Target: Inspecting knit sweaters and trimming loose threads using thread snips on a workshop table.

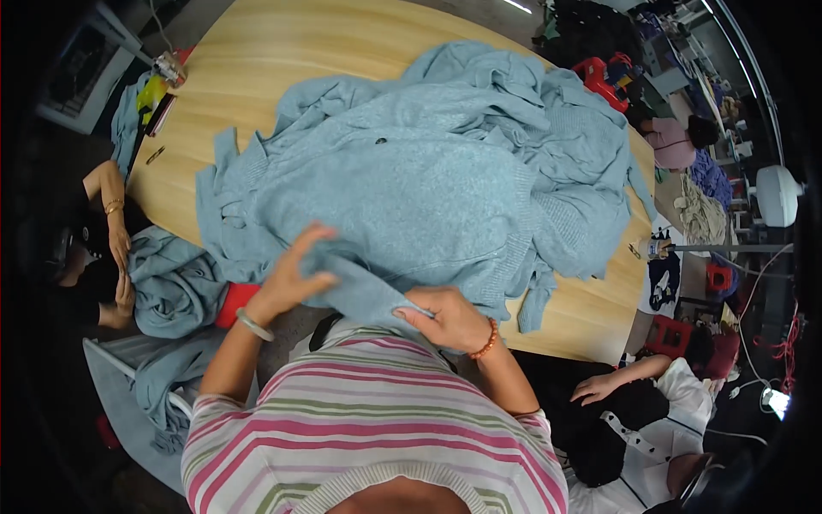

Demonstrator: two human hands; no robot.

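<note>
A heap of blue-grey knit cardigans covers the middle of the wooden table, and a dark button shows on the top one. Close to my body, my right hand pinches the end of a flat blue-grey knit strip between thumb and fingers. The strip runs up and left toward the heap; whether it is a sleeve or a band, I cannot tell. My left hand is beside the strip's other end, slightly blurred, fingers spread and thumb apart, with nothing gripped in it.
The table has small metal clippers at its left edge. At left, a person's hands rest on more knitwear. Another person's hand is at lower right. A red machine stands at the far right corner.
</note>
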